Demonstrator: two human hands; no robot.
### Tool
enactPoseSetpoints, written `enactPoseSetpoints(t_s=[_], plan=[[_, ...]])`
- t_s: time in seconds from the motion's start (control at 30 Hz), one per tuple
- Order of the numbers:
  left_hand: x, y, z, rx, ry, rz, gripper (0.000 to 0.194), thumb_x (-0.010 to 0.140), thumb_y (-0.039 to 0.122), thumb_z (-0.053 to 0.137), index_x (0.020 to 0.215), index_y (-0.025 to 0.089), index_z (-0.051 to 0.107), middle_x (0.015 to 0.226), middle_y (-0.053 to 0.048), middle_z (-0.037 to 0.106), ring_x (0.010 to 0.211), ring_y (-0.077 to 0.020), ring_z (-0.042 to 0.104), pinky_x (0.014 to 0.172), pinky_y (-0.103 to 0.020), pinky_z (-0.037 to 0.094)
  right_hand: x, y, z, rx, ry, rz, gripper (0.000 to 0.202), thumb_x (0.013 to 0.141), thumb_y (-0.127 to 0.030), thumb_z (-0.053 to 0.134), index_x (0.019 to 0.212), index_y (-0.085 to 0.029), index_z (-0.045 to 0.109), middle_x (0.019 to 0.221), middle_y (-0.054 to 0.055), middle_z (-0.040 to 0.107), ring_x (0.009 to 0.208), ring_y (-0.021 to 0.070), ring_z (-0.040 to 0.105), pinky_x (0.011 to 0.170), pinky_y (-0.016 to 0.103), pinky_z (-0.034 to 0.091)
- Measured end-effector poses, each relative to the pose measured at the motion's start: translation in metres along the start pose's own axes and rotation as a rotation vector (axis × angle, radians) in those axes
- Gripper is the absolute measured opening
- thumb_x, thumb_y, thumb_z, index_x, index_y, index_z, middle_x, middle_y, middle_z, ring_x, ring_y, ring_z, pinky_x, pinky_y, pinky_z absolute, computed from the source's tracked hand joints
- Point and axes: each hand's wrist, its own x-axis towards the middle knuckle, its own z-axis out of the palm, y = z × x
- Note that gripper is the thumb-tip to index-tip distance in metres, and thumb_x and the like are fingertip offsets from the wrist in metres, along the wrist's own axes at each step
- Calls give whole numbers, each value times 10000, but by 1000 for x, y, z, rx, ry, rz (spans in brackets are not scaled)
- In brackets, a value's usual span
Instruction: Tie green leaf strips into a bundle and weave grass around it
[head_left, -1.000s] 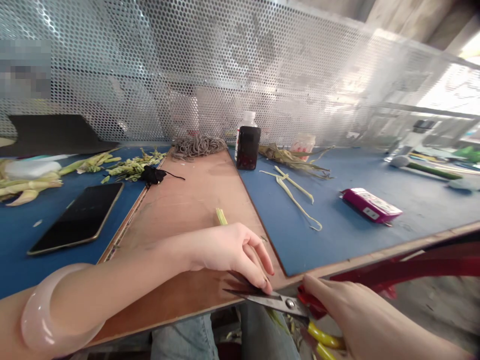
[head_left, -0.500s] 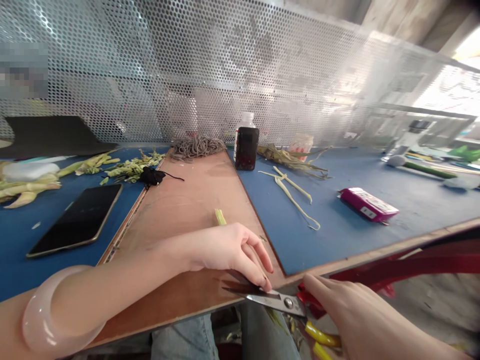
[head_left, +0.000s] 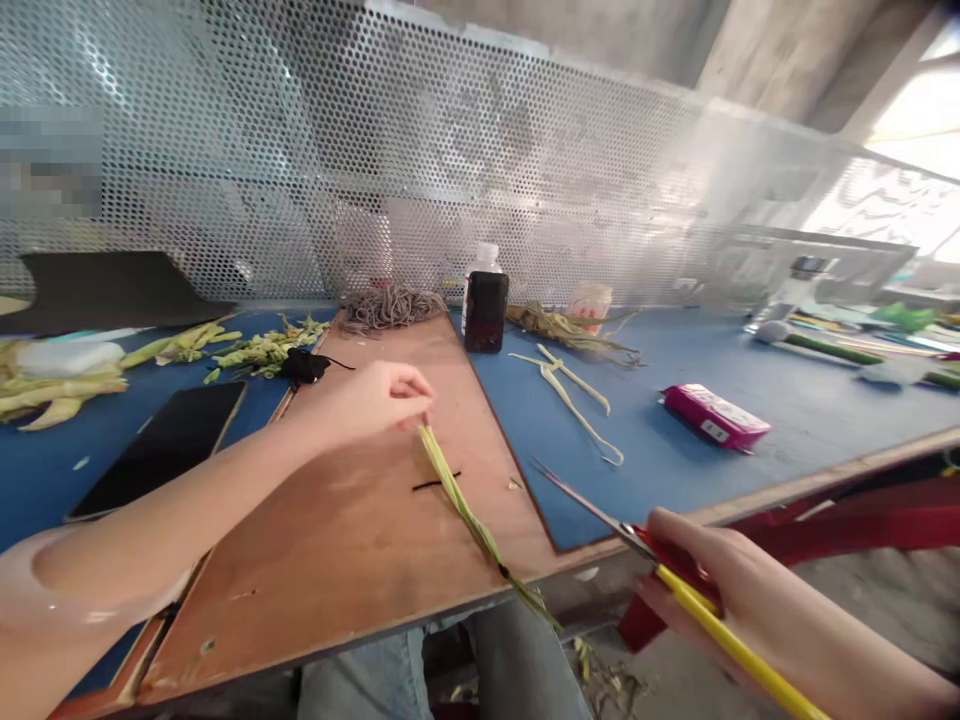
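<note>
My left hand pinches the upper end of a long yellow-green plant strand lying over the wooden board. A dark tie wraps the strand low down, and its tip hangs past the front edge. Beside its middle lies a short black thread. My right hand is closed around the red handles of scissors, whose tips point up and left over the blue mat. A yellow handle also shows at my right hand; what it belongs to is unclear.
A dark bottle stands at the back, near a pile of grey cord and dried leaves. Pale strips and a magenta packet lie on the right blue mat. At left are a phone, black thread and plant pieces.
My left hand has moved up and left from the board's front edge to the strand's upper end, uncovering the strand and black thread. The scissors have swung away to the right.
</note>
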Motion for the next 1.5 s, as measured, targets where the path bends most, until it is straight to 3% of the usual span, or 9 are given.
enactPoseSetpoints(t_s=[0.17, 0.3, 0.43, 0.67, 0.8, 1.03, 1.23, 1.37, 1.5], plan=[[2, -22, -14, 599, 343, 61, 363, 824, 506, 478, 795, 202, 675, 714, -43, 692, 646, -195, 611, 587, -285, 400, 35, -4, -16, 187, -177, 4, 368, 812, -567, 378, 701, -222, 445, 576, -18, 500, 517, 139, 458, 464, 229, 315], [-1, -19, -7, 458, -1, 421, 346, 799, 476, 570, 1071, 280, 653, 1189, -36, 613, 1044, -217, 570, 896, -326, 414, 77, -15, -24, -135, 32, 8, 376, 811, -551, 415, 689, -202, 481, 618, 36, 566, 569, 176, 517, 516, 262, 306], [-1, -21, 0, 385, -244, 592, 232, 782, 368, 641, 991, 286, 702, 1209, -60, 599, 1171, -233, 483, 967, -365, 390, 122, -26, -17, -412, 107, 40, 385, 794, -534, 463, 721, -175, 582, 725, 127, 648, 662, 255, 605, 533, 293, 316], [1, -31, -1, 311, -129, 637, 195, 873, 241, 524, 817, 221, 709, 1046, -67, 662, 1012, -179, 584, 873, -308, 466, 172, -44, -26, -532, -60, -132, 448, 793, -554, 503, 755, -136, 660, 778, 158, 668, 710, 282, 637, 547, 300, 376], [5, -33, -8, 330, 117, 693, 158, 868, 218, 537, 866, 217, 694, 1021, -60, 659, 1067, -185, 560, 899, -337, 469, 173, -81, -31, -157, 11, -346, 470, 860, -549, 416, 736, -164, 654, 708, 96, 656, 641, 196, 603, 564, 274, 388], [0, -29, -13, 596, 533, 777, 166, 854, 139, 541, 879, 250, 662, 1094, -33, 613, 1179, -190, 478, 964, -402, 433, 187, -116, 13, 779, -624, -479, 345, 749, -500, 621, 771, -156, 613, 590, -20, 559, 409, 39, 308, 369, 176, 212], [8, -46, -20, 518, 793, 471, 300, 847, 156, 536, 1128, 255, 571, 1080, -36, 644, 1037, -180, 583, 943, -397, 448, 196, -110, 38, 1116, -573, -380, 281, 711, -422, 676, 699, -169, 554, 530, -47, 515, 380, 65, 423, 321, 179, 363], [17, -58, -21, 312, 646, 105, 174, 826, 260, 552, 971, 215, 636, 854, -15, 704, 761, -169, 656, 716, -286, 517, 192, -109, 35, 1228, -406, -332, 310, 711, -440, 680, 703, -155, 558, 588, -28, 553, 381, 65, 448, 339, 206, 433], [10, -47, -13, 291, 557, 46, 213, 835, 360, 523, 889, 226, 680, 839, -14, 721, 772, -186, 664, 718, -279, 500, 187, -109, 29, 1321, -363, -308, 330, 701, -449, 692, 732, -151, 556, 685, -3, 605, 398, 65, 478, 348, 203, 437]])
